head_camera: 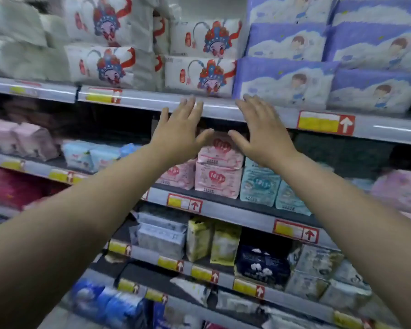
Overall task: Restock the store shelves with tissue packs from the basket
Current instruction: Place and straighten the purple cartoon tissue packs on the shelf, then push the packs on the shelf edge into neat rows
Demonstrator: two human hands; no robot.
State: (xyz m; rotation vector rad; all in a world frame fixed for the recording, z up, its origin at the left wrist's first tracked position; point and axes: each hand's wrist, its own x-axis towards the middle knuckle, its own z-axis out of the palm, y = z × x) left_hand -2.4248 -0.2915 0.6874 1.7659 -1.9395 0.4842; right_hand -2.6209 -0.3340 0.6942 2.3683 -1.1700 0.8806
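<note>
Both my arms reach forward toward the store shelves. My left hand [180, 129] and my right hand [262, 131] are raised side by side with fingers straight and spread, palms facing the shelves, holding nothing. Their fingertips lie over the front rail of the upper shelf [218, 110]. Just below and behind the hands stands a stack of pink tissue packs [220, 167] on the second shelf, with teal tissue packs [259, 184] to its right. No basket is in view.
The upper shelf holds white packs with an opera-mask print [199, 77] and purple packs [285, 81]. Lower shelves carry grey, yellow, dark blue and blue packs. A dark gap [337, 153] lies on the second shelf right of the teal packs. Yellow price tags line the rails.
</note>
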